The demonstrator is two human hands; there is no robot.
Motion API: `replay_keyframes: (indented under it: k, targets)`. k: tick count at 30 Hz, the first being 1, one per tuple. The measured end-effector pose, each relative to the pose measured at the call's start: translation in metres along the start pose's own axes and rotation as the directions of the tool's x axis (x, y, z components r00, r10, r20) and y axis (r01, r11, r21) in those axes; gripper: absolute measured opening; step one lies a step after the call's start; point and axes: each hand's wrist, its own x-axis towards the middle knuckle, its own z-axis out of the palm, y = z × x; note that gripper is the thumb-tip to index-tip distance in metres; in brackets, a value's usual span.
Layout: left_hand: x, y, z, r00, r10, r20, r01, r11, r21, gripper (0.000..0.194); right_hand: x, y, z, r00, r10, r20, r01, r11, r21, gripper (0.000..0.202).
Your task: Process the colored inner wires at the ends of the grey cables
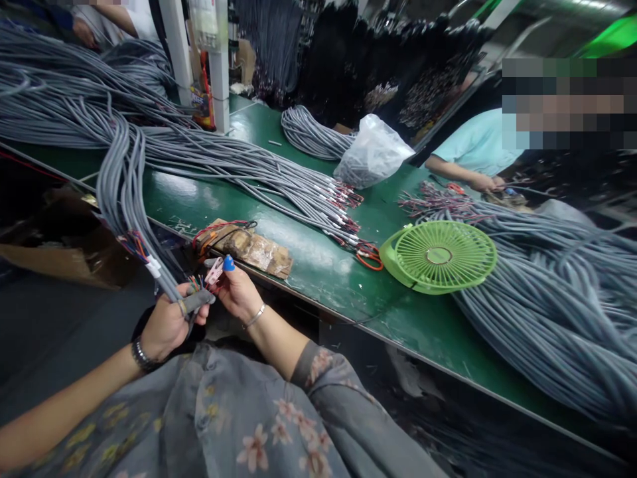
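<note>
The left hand [166, 325] has its grip wrapped around the end of a grey cable [192, 302] just off the near edge of the counter [318, 265], the cable's coloured wire ends [199, 282] fanned upward. The right hand [239, 292], blue cap on its fingertip [228, 263], pinches a small pale connector [213, 271] right at those ends. To seat it well, I'd judge the left grip should stay firm close behind the stripped section so the wires cannot twist.
</note>
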Motion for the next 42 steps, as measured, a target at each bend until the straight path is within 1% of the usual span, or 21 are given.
replay_keyframes:
  k: [4, 8, 9, 11, 13, 15, 17, 21, 23, 27, 30, 31, 33, 34, 35, 36, 37, 40, 42]
  targets:
    - [0.002, -0.002, -0.003, 1.000, 0.021, -0.004, -0.021, 1.000, 0.017, 0.036, -0.003, -0.001, 0.002, 1.000, 0.016, -0.007, -0.016, 1.000, -0.006, 0.056]
    - [-0.002, -0.004, -0.008, 0.999, 0.044, 0.011, -0.044, 0.999, 0.017, 0.039, -0.008, -0.008, 0.000, 0.996, 0.083, 0.044, -0.083, 0.997, 0.000, 0.067]
    - [-0.004, -0.005, -0.009, 0.999, 0.047, 0.009, -0.047, 0.999, 0.017, 0.040, -0.010, -0.010, 0.000, 0.993, 0.101, 0.058, -0.101, 0.995, -0.003, 0.067]
    - [-0.009, -0.005, -0.010, 0.998, 0.058, -0.005, -0.057, 0.998, 0.016, 0.040, -0.013, -0.012, -0.002, 0.992, 0.111, 0.067, -0.110, 0.994, -0.014, 0.059]
    - [-0.012, -0.004, -0.009, 0.997, 0.075, -0.030, -0.074, 0.997, 0.008, 0.039, -0.016, -0.012, -0.003, 0.994, 0.085, 0.063, -0.084, 0.996, -0.026, 0.048]
    - [-0.014, -0.002, -0.007, 0.994, 0.088, -0.063, -0.088, 0.996, -0.006, 0.037, -0.018, -0.011, -0.003, 0.997, 0.052, 0.060, -0.050, 0.998, -0.030, 0.040]
    - [-0.014, 0.000, -0.003, 0.991, 0.095, -0.089, -0.096, 0.995, -0.011, 0.034, -0.018, -0.011, -0.002, 0.997, 0.050, 0.058, -0.049, 0.999, -0.022, 0.039]
    - [-0.013, 0.003, 0.004, 0.985, 0.111, -0.132, -0.112, 0.994, -0.006, 0.029, -0.017, -0.013, 0.001, 0.993, 0.118, 0.029, -0.119, 0.993, 0.026, 0.041]
    - [-0.012, 0.003, 0.008, 0.981, 0.113, -0.157, -0.116, 0.993, -0.011, 0.030, -0.017, -0.015, 0.004, 0.992, 0.129, 0.001, -0.129, 0.990, 0.054, 0.039]
    - [-0.011, 0.003, 0.012, 0.981, 0.102, -0.166, -0.104, 0.995, -0.003, 0.030, -0.017, -0.016, 0.009, 0.995, 0.074, -0.067, -0.068, 0.994, 0.082, 0.037]
    - [-0.010, 0.004, 0.012, 0.982, 0.107, -0.156, -0.107, 0.994, 0.007, 0.028, -0.017, -0.011, 0.009, 0.994, 0.029, -0.109, -0.028, 1.000, 0.013, 0.044]
    - [-0.010, 0.004, 0.011, 0.981, 0.110, -0.157, -0.111, 0.994, 0.007, 0.029, -0.016, -0.008, 0.008, 0.991, -0.016, -0.132, 0.011, 0.999, -0.039, 0.048]
    - [-0.010, 0.004, 0.009, 0.979, 0.116, -0.166, -0.118, 0.993, 0.002, 0.030, -0.015, -0.004, 0.004, 0.975, -0.150, -0.167, 0.121, 0.978, -0.172, 0.055]
    - [-0.010, 0.003, 0.008, 0.979, 0.118, -0.167, -0.120, 0.993, 0.001, 0.030, -0.014, -0.002, 0.002, 0.963, -0.212, -0.168, 0.171, 0.958, -0.231, 0.058]
    - [-0.010, 0.003, 0.007, 0.979, 0.121, -0.164, -0.122, 0.992, 0.002, 0.031, -0.013, 0.000, 0.000, 0.956, -0.249, -0.158, 0.201, 0.942, -0.268, 0.060]
    - [-0.010, 0.002, 0.006, 0.980, 0.124, -0.154, -0.125, 0.992, 0.005, 0.033, -0.012, 0.001, -0.001, 0.959, -0.248, -0.139, 0.203, 0.940, -0.275, 0.061]
    - [-0.009, 0.001, 0.005, 0.982, 0.128, -0.140, -0.128, 0.992, 0.010, 0.034, -0.011, 0.001, -0.001, 0.970, -0.214, -0.118, 0.179, 0.951, -0.252, 0.061]
    - [-0.008, 0.000, 0.005, 0.984, 0.141, -0.105, -0.139, 0.990, 0.027, 0.037, -0.006, -0.001, 0.000, 0.997, -0.050, -0.065, 0.044, 0.995, -0.093, 0.057]
    - [-0.008, 0.000, 0.007, 0.985, 0.140, -0.105, -0.137, 0.990, 0.038, 0.036, -0.004, -0.003, 0.002, 0.998, 0.005, -0.058, -0.005, 1.000, -0.001, 0.051]
